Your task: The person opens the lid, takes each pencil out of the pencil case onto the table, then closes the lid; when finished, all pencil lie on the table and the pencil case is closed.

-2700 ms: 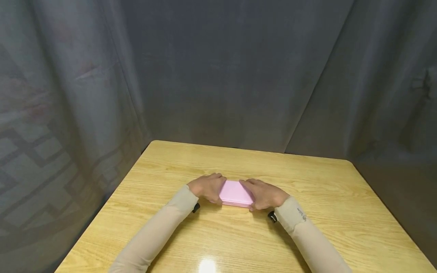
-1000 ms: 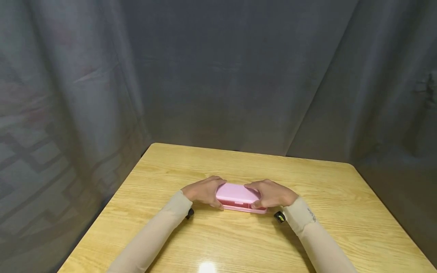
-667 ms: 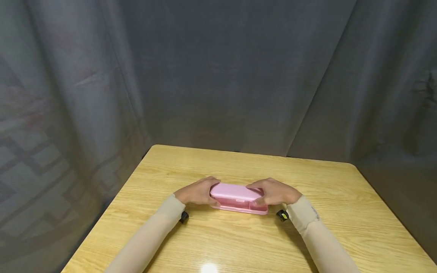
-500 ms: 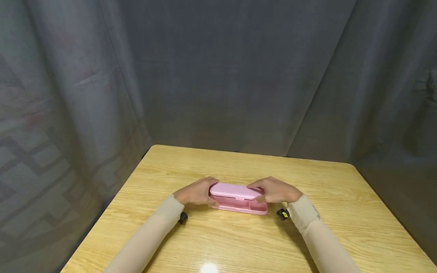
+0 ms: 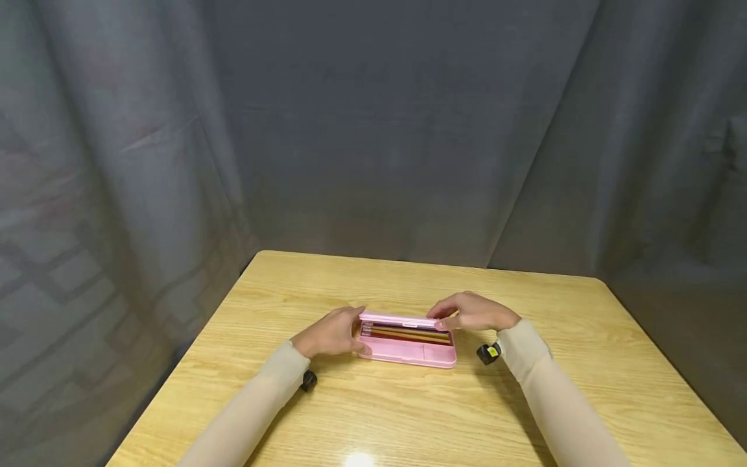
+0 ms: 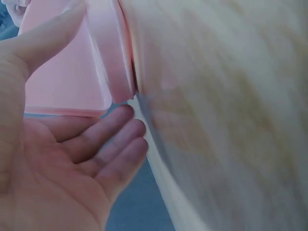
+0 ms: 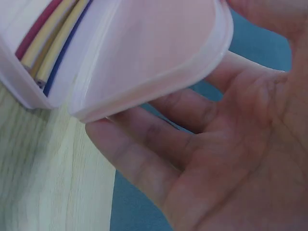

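A pink pencil case (image 5: 388,348) lies on the wooden table with its lid (image 5: 390,318) raised on the far side. Inside, several pencils (image 5: 403,333) run lengthwise, and a small divider stands toward the right end. My left hand (image 5: 334,332) holds the case's left end, thumb at the front corner and fingers behind; the left wrist view shows its thumb across the pink plastic. At the other end, my right hand (image 5: 477,312) pinches the lid's right corner between thumb and fingers. The right wrist view shows the lid (image 7: 154,48) tilted up, with pencil ends (image 7: 45,72) in the tray.
The wooden table (image 5: 373,408) extends around the case on all sides. Grey curtains (image 5: 373,130) hang behind the table and along its sides. Black wrist cameras sit under both cuffs, the right one (image 5: 488,353) carrying a yellow mark.
The case, first closed, now stands with its lid swung up and back, so the pencils show. My left hand has shifted left; my right hand has moved right and risen with the lid.
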`<state>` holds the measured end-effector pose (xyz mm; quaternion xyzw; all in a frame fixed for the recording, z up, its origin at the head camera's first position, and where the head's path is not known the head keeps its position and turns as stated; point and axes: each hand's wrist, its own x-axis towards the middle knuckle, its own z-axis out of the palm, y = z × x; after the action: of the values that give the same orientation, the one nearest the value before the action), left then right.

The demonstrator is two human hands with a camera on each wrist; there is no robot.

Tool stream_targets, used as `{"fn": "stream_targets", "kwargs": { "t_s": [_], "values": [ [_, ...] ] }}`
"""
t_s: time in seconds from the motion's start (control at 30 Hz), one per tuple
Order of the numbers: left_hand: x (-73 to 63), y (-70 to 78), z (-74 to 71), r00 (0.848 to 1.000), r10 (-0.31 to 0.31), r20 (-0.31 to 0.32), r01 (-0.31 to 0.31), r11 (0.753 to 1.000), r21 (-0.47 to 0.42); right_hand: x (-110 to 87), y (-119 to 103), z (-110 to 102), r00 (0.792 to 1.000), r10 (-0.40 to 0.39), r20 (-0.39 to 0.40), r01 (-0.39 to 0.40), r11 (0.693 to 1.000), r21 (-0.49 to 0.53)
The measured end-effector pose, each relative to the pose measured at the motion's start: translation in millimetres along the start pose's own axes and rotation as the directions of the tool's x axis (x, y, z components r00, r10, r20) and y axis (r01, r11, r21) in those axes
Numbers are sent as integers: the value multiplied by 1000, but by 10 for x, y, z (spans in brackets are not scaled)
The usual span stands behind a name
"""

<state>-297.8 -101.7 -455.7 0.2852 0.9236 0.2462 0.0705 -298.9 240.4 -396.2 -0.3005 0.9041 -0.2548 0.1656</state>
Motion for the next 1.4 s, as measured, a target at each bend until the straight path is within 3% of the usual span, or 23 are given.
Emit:
{"fn": "stream_targets", "kwargs": {
  "t_s": [0.23, 0.43, 0.53, 0.73, 0.93, 1.07, 1.23, 1.4],
  "values": [
    [-76, 44, -32, 999, -34, -8, 34, 999, 23, 100, 98, -72, 999, 23, 36, -27, 993, 115],
    [-74, 132, -38, 1000, -14, -26, 16, 997, 75, 148, 169, -148, 996, 75, 47, -83, 976, 200],
    [-55, 148, -34, 999, -20, -26, 22, 996, 91, 172, 202, -180, 995, 97, 9, -97, 967, 237],
    [-38, 155, -19, 1000, -27, 10, 27, 999, 27, 231, 292, -181, 983, 124, -135, -81, 955, 287],
    [-19, 141, 0, 1000, -17, 23, 16, 1000, 13, 303, 421, -102, 934, 230, -274, -134, 936, 327],
    [-23, 137, 6, 999, -21, 30, 21, 999, 25, 359, 481, -24, 881, 296, -369, -154, 917, 368],
    [-25, 152, 6, 999, -23, 30, 22, 999, 37, 409, 524, 49, 819, 322, -475, -154, 921, 358],
    [-11, 166, 9, 999, -16, 38, 14, 999, 38, 411, 537, 72, 803, 298, -516, -178, 946, 270]
  ]
}}
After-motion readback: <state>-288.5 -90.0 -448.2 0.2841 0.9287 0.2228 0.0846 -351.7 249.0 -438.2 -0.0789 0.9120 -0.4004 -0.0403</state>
